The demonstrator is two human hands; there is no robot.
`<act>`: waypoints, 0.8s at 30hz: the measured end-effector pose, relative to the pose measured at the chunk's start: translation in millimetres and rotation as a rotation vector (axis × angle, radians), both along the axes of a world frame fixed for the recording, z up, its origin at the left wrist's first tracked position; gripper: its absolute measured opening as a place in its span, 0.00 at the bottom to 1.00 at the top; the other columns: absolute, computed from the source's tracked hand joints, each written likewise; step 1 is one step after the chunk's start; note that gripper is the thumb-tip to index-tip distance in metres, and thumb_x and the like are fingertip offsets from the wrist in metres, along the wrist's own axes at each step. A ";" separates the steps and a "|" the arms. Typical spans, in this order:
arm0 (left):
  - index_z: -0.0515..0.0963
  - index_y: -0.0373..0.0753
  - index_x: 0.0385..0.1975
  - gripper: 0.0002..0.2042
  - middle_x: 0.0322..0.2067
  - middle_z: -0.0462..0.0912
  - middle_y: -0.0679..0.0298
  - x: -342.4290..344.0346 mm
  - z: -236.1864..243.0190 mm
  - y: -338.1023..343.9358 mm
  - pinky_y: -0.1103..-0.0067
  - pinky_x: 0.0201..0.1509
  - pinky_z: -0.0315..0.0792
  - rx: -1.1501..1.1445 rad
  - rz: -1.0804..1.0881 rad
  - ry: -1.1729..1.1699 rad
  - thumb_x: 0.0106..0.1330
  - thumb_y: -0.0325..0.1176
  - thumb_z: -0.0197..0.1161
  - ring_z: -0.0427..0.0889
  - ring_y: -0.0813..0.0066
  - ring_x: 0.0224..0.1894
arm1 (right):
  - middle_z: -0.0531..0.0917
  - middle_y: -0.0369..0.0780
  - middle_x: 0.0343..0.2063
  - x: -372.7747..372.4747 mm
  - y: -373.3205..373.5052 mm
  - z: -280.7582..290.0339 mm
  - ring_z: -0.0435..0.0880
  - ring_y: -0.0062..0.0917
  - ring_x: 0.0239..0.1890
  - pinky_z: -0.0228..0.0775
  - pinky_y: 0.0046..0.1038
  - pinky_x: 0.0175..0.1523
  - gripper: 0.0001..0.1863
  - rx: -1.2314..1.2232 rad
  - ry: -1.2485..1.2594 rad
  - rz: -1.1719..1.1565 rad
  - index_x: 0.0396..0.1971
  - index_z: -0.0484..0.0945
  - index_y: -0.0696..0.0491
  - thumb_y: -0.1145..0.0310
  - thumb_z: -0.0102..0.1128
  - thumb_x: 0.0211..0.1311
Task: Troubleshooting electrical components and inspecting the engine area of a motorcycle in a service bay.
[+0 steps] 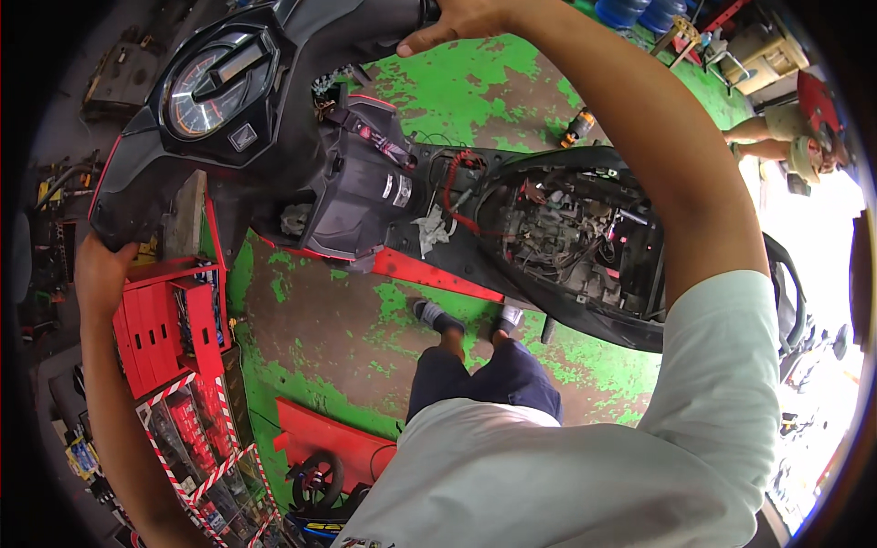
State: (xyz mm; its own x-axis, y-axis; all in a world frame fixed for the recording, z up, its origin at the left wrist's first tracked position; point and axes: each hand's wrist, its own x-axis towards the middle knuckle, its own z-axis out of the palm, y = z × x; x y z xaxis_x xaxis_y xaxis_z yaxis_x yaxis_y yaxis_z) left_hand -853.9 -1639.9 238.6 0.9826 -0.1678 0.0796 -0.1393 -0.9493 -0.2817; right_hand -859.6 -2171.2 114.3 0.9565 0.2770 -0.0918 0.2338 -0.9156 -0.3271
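At the front of the scooter [361,205], your two hands were set well apart on either side of the dark cowl [301,87] with its round gauge [215,87]. Your left hand [100,279] met the cowl's lower left corner, the thumb [125,253] showing just under the edge; the other fingers were hidden there, so I cannot tell how far they were closed or what they gripped. Your right hand [466,20] was at the far end of the bar, partly cut off by the upper edge of the view. Its thumb pointed left and lay apart from the hidden fingers, whose spread I cannot tell either.

Your left forearm rose almost straight along the left side, past the red cabinet [151,333]. Your right arm was bent at the elbow, its forearm arching over the uncovered bay [571,247] toward the bar.

A pale rag [431,232] lay on the footboard [466,260], near a red coiled cord [449,187]. You stood beside the scooter on the worn green floor [306,361], both feet near its red side trim [434,276].
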 end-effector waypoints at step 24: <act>0.81 0.29 0.42 0.21 0.40 0.84 0.41 -2.4 -1.6 4.0 0.58 0.51 0.74 -0.023 -0.075 -0.036 0.51 0.36 0.73 0.82 0.40 0.48 | 0.80 0.57 0.48 7.9 -5.9 -3.9 0.80 0.48 0.50 0.72 0.45 0.55 0.55 -0.074 0.069 0.065 0.53 0.74 0.68 0.26 0.63 0.49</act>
State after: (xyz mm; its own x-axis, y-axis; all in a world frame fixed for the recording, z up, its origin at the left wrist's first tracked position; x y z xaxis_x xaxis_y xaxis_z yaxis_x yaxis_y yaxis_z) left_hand -856.2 -1635.9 237.0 0.9639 -0.2382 0.1188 -0.2001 -0.9429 -0.2664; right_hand -851.8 -2177.1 110.4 0.9274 0.3284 -0.1792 0.2729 -0.9215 -0.2762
